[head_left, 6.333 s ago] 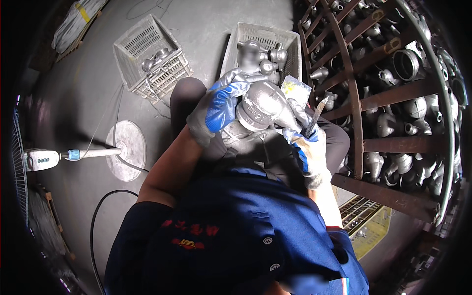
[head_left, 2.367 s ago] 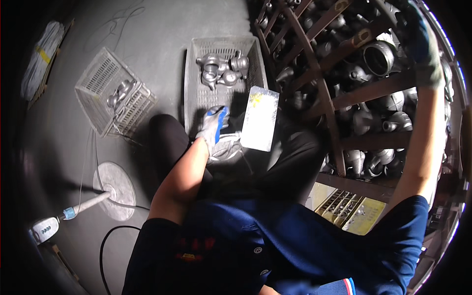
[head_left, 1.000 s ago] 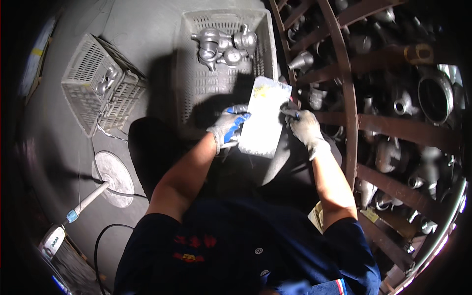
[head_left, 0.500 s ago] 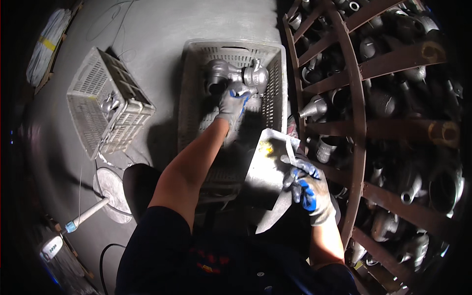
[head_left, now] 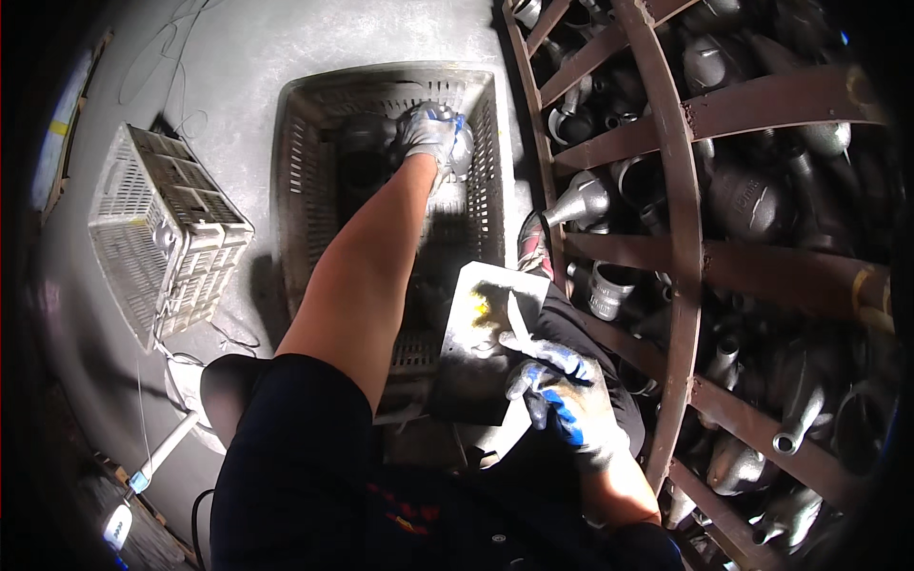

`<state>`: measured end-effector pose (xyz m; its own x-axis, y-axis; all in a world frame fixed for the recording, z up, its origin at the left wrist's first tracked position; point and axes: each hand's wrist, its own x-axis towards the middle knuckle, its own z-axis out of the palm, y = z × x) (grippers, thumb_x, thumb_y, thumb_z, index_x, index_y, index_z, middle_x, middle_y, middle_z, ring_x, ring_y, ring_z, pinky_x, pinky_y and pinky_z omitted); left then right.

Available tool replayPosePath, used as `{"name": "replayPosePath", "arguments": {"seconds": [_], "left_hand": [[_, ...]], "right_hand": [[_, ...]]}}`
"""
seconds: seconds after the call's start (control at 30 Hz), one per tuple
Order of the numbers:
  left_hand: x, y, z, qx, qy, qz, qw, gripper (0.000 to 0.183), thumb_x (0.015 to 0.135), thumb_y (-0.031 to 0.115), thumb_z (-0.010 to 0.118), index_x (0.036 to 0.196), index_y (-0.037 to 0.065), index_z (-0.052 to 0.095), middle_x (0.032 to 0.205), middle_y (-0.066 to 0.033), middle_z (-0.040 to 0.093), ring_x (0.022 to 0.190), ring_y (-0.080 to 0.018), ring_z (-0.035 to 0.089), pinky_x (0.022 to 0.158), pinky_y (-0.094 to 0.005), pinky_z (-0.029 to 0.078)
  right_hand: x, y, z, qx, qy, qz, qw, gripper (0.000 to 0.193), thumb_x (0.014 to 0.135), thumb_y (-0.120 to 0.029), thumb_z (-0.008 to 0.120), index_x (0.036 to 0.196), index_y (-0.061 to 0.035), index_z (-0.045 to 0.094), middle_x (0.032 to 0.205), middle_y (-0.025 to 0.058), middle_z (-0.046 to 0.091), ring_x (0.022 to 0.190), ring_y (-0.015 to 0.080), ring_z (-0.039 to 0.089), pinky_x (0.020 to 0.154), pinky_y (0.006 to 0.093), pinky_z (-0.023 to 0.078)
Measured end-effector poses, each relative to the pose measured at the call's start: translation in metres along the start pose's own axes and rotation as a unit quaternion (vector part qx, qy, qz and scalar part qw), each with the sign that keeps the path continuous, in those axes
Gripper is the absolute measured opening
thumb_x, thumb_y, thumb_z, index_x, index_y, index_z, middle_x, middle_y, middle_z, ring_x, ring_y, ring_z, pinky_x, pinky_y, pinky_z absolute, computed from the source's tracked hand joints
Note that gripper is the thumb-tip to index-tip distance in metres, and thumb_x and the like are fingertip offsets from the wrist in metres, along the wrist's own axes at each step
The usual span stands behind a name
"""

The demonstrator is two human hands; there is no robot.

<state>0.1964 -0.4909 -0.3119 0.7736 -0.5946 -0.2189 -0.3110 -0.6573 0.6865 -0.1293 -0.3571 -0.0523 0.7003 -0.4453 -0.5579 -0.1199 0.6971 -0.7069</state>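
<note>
My left hand (head_left: 433,135), in a grey glove with blue patches, reaches into the far end of a grey plastic crate (head_left: 297,219). Its fingers close over a rounded grey metal casting (head_left: 461,154). A darker casting (head_left: 367,147) lies beside it on the left, in shadow. Low on the right, my right hand (head_left: 569,400), gloved the same way, has its fingers curled over a flat metal plate (head_left: 466,357). A thin pale stick (head_left: 515,312) extends from its fingertips above the plate; its exact kind cannot be made out. Yellow and dark smudges mark the plate.
A rusty brown metal frame (head_left: 687,238) stands along the right, with many grey castings (head_left: 752,205) behind its bars. On the left, a smaller tilted crate (head_left: 205,224) has a cord by it. A pole-mounted lamp (head_left: 119,523) and a shoe (head_left: 535,246) also show.
My left hand has moved farther into the crate, from the near side of the castings onto the right-hand one. My right hand stays by the plate. The whole view has shifted.
</note>
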Motion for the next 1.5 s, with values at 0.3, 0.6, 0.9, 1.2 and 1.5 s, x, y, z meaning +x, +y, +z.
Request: {"name": "replayPosePath", "arguments": {"seconds": [0.3,0.6,0.9,1.2,1.5], "left_hand": [[-0.118,-0.004,-0.143,-0.519,-0.106,-0.005,0.848,0.023,0.079,0.006,0.065,0.102,0.006,0.062,0.094,-0.0026,0.063,0.085,-0.0114,0.059,0.076,-0.0248,0.048],[-0.291,0.036,-0.312,-0.608,-0.068,0.091,0.786,0.018,0.087,0.004,0.057,0.104,0.001,0.06,0.097,-0.0054,0.062,0.089,-0.012,0.058,0.08,-0.0252,0.049],[-0.412,0.02,-0.353,-0.666,-0.14,0.193,0.707,0.033,0.093,0.016,0.048,0.122,0.002,0.048,0.129,-0.0139,0.046,0.114,-0.023,0.049,0.095,-0.0423,0.043],[-0.451,0.014,-0.37,-0.633,-0.324,0.26,0.653,0.049,0.097,0.031,0.037,0.135,-0.001,0.034,0.137,-0.0164,0.039,0.125,-0.0256,0.042,0.105,-0.0418,0.033],[-0.471,0.022,-0.351,-0.796,-0.4,-0.084,0.446,0.051,0.096,0.036,0.039,0.135,0.003,0.036,0.132,-0.0142,0.046,0.12,-0.0259,0.047,0.101,-0.0432,0.038]], "right_hand": [[-0.003,-0.003,0.002,0.024,0.04,-0.043,0.998,0.043,0.079,0.001,0.052,0.121,0.0086,0.049,0.078,0.0129,0.062,0.044,0.0062,0.046,0.04,0.0166,0.036],[-0.017,0.002,0.06,0.122,-0.043,-0.103,0.986,0.035,0.093,-0.015,0.049,0.124,0.0011,0.047,0.086,0.0081,0.063,0.039,0.0048,0.036,0.034,0.0162,0.028],[-0.065,0.015,0.144,0.192,-0.077,-0.206,0.956,0.038,0.086,-0.012,0.056,0.119,0.0043,0.046,0.065,-0.0005,0.047,0.043,0.0048,0.038,0.033,0.0159,0.032],[-0.11,-0.016,0.166,-0.041,-0.136,-0.189,0.972,0.031,0.088,-0.012,0.053,0.113,0.0058,0.054,0.064,-0.0017,0.052,0.035,0.0014,0.033,0.03,0.0164,0.023],[-0.12,-0.004,0.168,-0.127,0.012,-0.282,0.951,0.035,0.091,-0.016,0.053,0.122,-0.002,0.052,0.073,-0.0013,0.06,0.046,0.0001,0.043,0.037,0.0152,0.029]]}}
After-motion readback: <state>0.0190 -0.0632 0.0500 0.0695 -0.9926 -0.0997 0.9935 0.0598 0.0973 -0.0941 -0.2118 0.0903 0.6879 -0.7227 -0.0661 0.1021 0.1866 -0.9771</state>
